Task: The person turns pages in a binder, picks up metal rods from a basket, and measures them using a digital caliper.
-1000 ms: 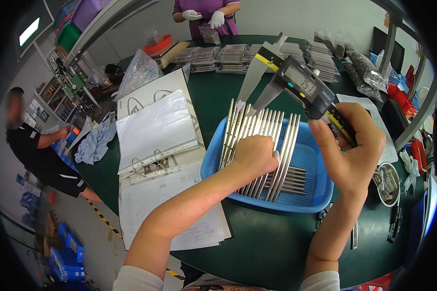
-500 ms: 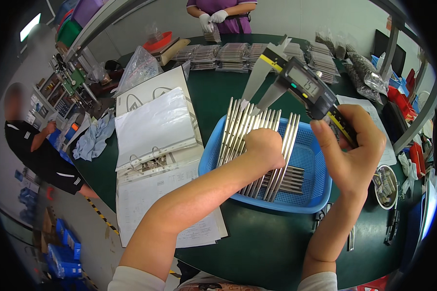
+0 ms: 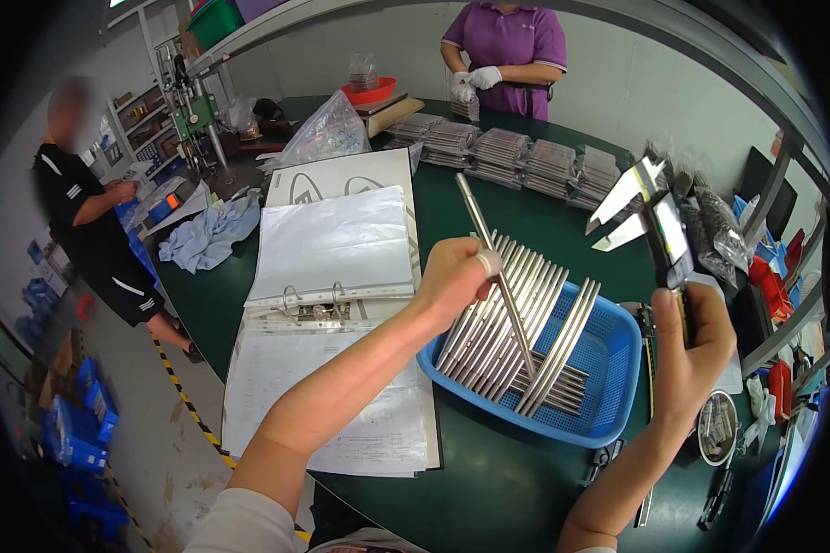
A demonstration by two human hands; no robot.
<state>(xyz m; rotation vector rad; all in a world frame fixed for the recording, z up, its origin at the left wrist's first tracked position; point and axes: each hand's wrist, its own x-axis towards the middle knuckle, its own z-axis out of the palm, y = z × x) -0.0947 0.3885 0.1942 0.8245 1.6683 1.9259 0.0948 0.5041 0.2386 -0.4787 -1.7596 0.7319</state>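
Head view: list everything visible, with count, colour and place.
Metal rod: one, silver, lifted above the basket in the left hand.
Metal rods: many, silver, leaning on the basket's far rim, more lying flat inside.
Basket: one, blue, on the table right of the binder.
Caliper: one, grey and black, jaws open, in the right hand.
Ring binder: one, white, open, left of the basket.
Table: one, dark green.
Cloth: one, light blue, far left of the table.
Stacked parts: several piles, grey, far side.
Other people: two, one in purple, one in black.
Left hand: grips the single rod.
Right hand: holds the caliper.
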